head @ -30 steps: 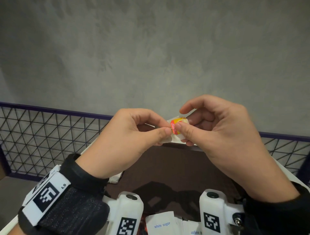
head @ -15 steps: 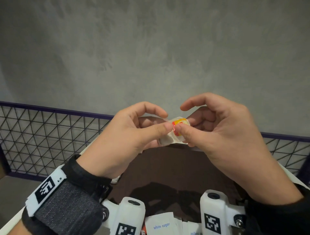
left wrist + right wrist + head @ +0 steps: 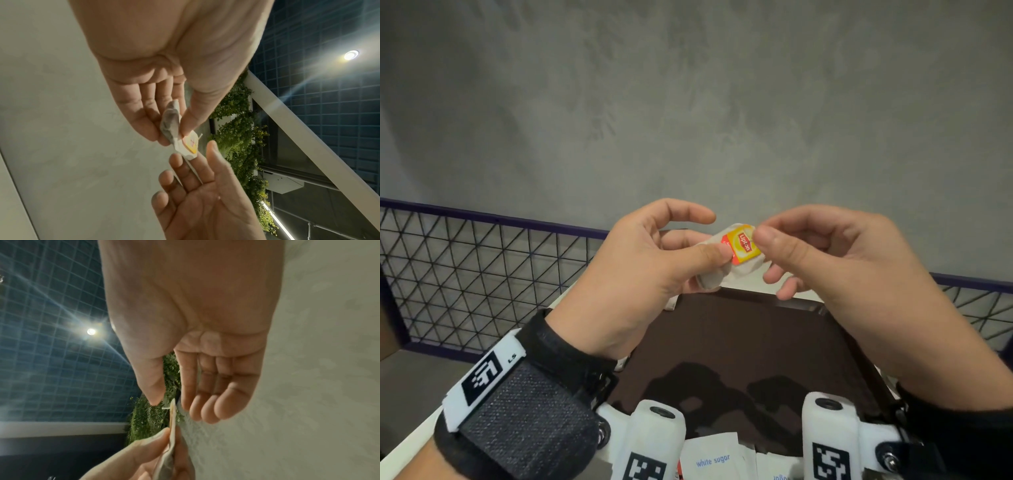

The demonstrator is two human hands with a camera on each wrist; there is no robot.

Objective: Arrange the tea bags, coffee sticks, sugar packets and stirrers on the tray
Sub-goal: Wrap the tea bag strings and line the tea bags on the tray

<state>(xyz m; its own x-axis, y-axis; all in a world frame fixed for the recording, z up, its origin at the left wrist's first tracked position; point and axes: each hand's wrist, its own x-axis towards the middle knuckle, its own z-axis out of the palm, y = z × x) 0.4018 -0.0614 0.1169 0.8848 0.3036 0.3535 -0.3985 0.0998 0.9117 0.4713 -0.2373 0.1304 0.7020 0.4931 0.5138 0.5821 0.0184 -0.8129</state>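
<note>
You're in what looks like a café or hospitality space, not a home: a grey plaster wall (image 3: 688, 102), a wire-mesh partition (image 3: 465, 281) with a purple rail, a dark grid ceiling (image 3: 329, 81) with a recessed spotlight (image 3: 351, 54), hanging greenery (image 3: 236, 129), and white sugar packets (image 3: 712, 460) on a brown tray (image 3: 739, 342).

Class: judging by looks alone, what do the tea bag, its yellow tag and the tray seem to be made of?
Tea bag: thin matte filter paper, seemingly; dark contents show through.
Yellow tag: printed card or paper, slightly glossy, flat.
Tray: dark brown and matte; material unclear.
</note>
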